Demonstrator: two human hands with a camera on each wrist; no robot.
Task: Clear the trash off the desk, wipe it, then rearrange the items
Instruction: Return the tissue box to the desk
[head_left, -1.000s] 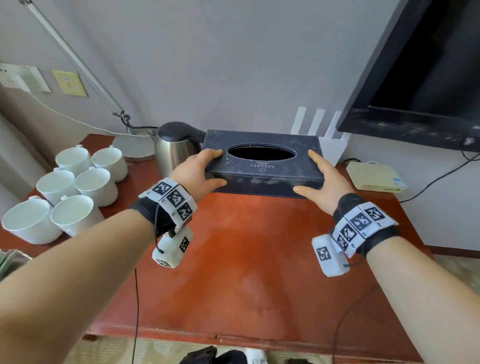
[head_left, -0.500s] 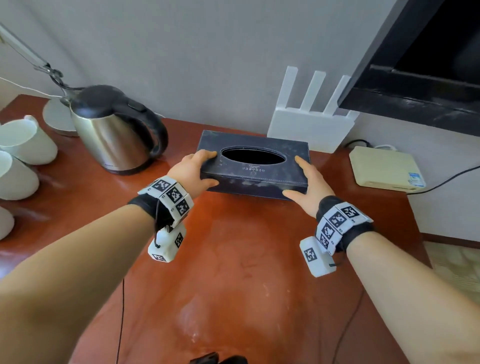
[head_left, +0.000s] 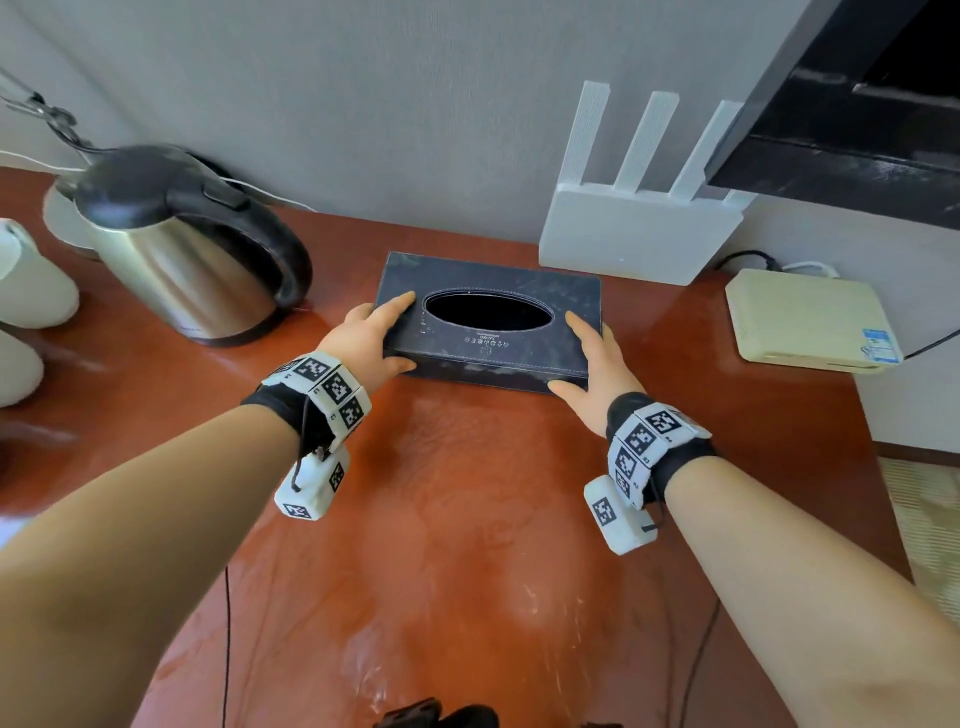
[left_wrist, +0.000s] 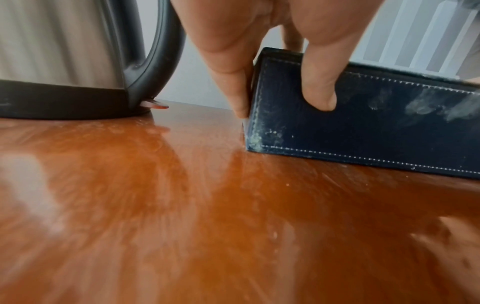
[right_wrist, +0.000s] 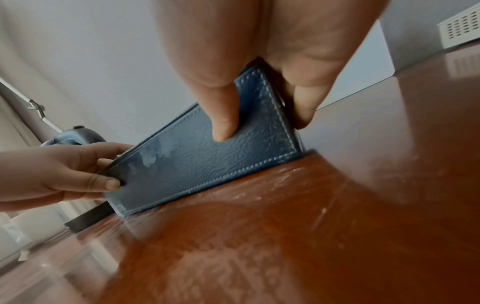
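Note:
A dark blue leather tissue box (head_left: 488, 348) with an oval opening lies flat on the red-brown desk (head_left: 467, 519), between the kettle and the router. My left hand (head_left: 379, 338) grips its left end, and my right hand (head_left: 589, 358) grips its right end. Each hand has its thumb on the front face and fingers over the top edge. The left wrist view shows the left thumb (left_wrist: 322, 82) pressed on the box (left_wrist: 376, 127), whose bottom corner touches the desk. In the right wrist view the right thumb (right_wrist: 223, 107) lies on the box front (right_wrist: 207, 164).
A steel kettle (head_left: 192, 260) stands just left of the box. A white router (head_left: 639, 244) stands against the wall behind it, with a beige device (head_left: 805, 322) to its right. White cups (head_left: 31, 291) sit at the far left. A dark screen (head_left: 857, 130) hangs at the upper right.
Both hands have brought the tissue box down and set it on the desk near the wall. The view has shifted right, so most cups have left the frame.

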